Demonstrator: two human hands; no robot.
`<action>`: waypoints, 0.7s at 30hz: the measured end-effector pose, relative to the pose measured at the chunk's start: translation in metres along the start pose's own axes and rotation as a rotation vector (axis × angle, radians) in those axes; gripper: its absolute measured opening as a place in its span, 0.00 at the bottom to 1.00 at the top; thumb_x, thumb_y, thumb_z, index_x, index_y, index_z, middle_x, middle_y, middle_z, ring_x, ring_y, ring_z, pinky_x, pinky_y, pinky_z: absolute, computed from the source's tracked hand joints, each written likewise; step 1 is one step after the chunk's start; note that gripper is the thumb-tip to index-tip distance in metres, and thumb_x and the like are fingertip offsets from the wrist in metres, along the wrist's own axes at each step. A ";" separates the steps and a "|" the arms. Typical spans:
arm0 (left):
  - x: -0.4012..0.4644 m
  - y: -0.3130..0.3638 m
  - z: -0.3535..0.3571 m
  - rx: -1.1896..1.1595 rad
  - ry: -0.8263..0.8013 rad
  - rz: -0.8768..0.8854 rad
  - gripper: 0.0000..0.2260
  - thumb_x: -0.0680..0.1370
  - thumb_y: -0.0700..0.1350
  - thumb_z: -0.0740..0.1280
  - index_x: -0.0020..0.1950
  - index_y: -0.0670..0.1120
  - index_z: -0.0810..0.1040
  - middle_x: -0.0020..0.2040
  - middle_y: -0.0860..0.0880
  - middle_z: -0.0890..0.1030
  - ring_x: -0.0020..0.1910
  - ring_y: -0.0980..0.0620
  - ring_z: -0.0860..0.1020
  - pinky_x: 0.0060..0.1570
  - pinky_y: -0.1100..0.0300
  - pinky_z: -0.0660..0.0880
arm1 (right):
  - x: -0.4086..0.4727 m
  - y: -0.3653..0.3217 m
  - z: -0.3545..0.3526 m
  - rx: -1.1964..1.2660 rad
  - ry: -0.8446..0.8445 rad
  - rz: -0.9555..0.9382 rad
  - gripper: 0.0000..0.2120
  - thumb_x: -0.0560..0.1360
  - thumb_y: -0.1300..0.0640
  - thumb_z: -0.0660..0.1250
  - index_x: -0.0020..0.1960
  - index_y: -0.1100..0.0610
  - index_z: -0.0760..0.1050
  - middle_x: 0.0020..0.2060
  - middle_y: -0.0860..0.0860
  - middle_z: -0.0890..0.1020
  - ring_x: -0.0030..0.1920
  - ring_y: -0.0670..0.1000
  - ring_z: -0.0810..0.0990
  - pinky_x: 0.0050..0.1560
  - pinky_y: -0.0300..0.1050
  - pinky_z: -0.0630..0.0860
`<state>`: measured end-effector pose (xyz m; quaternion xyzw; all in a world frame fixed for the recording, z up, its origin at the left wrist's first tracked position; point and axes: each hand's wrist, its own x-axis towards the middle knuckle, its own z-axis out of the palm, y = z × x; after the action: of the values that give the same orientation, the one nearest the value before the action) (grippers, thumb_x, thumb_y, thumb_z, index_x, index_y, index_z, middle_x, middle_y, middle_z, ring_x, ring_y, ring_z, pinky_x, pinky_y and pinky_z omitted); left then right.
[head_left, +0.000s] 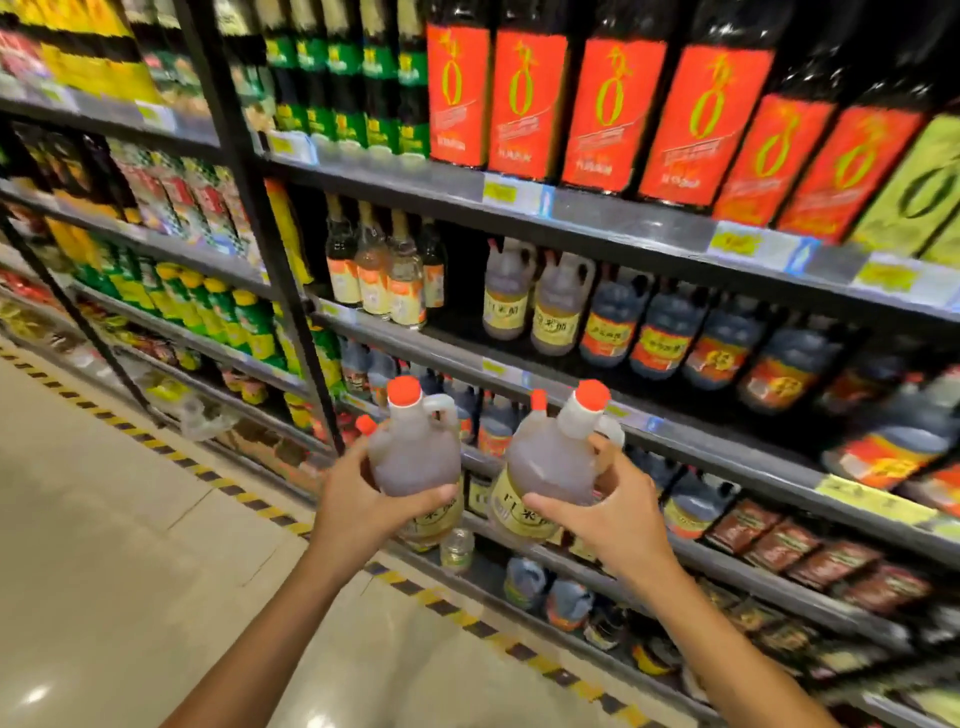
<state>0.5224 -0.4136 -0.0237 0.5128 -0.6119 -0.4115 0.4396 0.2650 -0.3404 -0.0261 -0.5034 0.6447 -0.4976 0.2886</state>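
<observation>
I stand in a shop aisle facing shelves of bottles. My left hand (358, 499) grips a translucent jug of brownish liquid (413, 452) with an orange cap, a small handle and a yellow label. My right hand (618, 512) grips a second, matching jug (545, 467) around its body, just below the handle. Both jugs are upright, side by side, in front of the lower shelves. Two jugs of the same kind (535, 301) stand on the shelf above.
Black metal shelving (623, 228) fills the right and back, packed with tall red-labelled bottles (608, 114), dark jugs (722, 343) and brown packets (810, 551). A yellow-and-black striped line (218, 480) runs along the shelf base. Shiny beige floor (130, 571) lies to the left.
</observation>
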 end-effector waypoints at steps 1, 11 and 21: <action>0.016 0.000 0.007 0.004 -0.033 0.007 0.33 0.52 0.58 0.85 0.54 0.56 0.80 0.50 0.58 0.84 0.48 0.66 0.81 0.42 0.71 0.76 | 0.010 0.001 -0.003 -0.004 0.023 0.008 0.42 0.55 0.38 0.84 0.66 0.47 0.76 0.56 0.39 0.83 0.57 0.37 0.81 0.51 0.35 0.78; 0.139 0.021 0.059 0.037 -0.146 0.090 0.30 0.59 0.51 0.84 0.58 0.56 0.79 0.51 0.59 0.84 0.52 0.63 0.81 0.49 0.62 0.79 | 0.109 0.019 -0.020 0.001 0.136 0.002 0.38 0.54 0.36 0.82 0.62 0.43 0.76 0.54 0.35 0.82 0.55 0.34 0.79 0.48 0.36 0.78; 0.202 0.027 0.075 0.033 -0.230 0.168 0.36 0.57 0.49 0.85 0.63 0.51 0.79 0.56 0.57 0.84 0.55 0.62 0.81 0.47 0.70 0.78 | 0.151 0.019 -0.026 -0.048 0.222 -0.156 0.42 0.55 0.38 0.82 0.66 0.48 0.76 0.57 0.29 0.78 0.58 0.34 0.78 0.53 0.31 0.76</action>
<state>0.4253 -0.6061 0.0052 0.4162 -0.7058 -0.4192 0.3910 0.1861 -0.4723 -0.0154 -0.5006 0.6434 -0.5555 0.1638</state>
